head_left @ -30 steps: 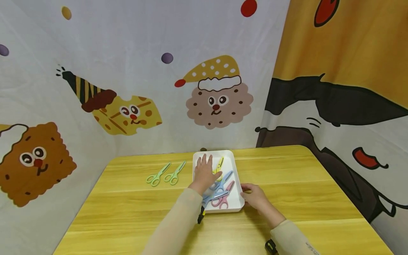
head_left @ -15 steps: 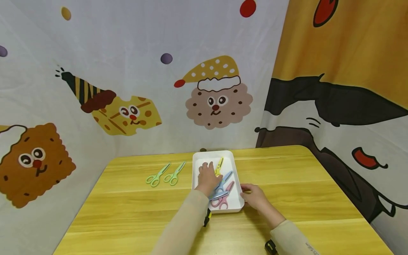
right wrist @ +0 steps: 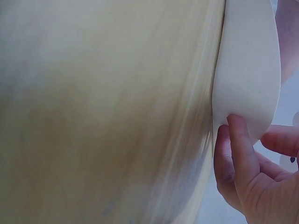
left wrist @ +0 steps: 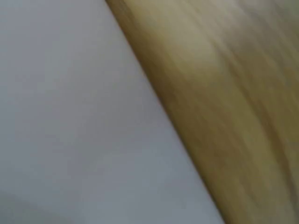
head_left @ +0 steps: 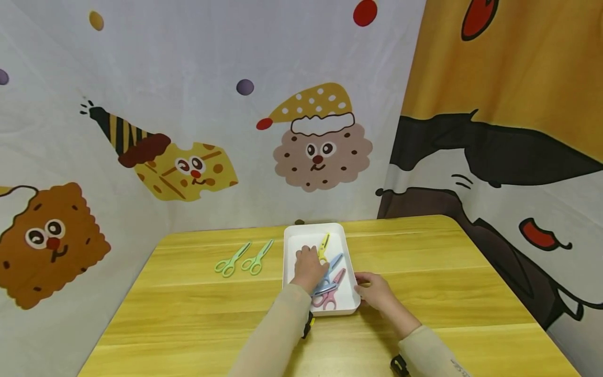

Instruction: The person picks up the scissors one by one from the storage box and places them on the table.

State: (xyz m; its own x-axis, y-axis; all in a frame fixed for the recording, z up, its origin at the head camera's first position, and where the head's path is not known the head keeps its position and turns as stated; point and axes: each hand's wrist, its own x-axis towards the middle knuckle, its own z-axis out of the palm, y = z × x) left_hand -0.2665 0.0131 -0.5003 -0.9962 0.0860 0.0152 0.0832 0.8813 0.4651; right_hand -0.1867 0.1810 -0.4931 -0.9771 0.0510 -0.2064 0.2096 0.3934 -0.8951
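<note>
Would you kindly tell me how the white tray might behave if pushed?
The tray would probably slide rather than tip, being wide and shallow on the table. Its smooth, straight walls suggest something fairly stiff. The scissors inside may shift about, since nothing visible fixes them.

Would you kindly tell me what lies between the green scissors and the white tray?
Just bare tabletop separates the green scissors from the white tray in the head view.
</note>
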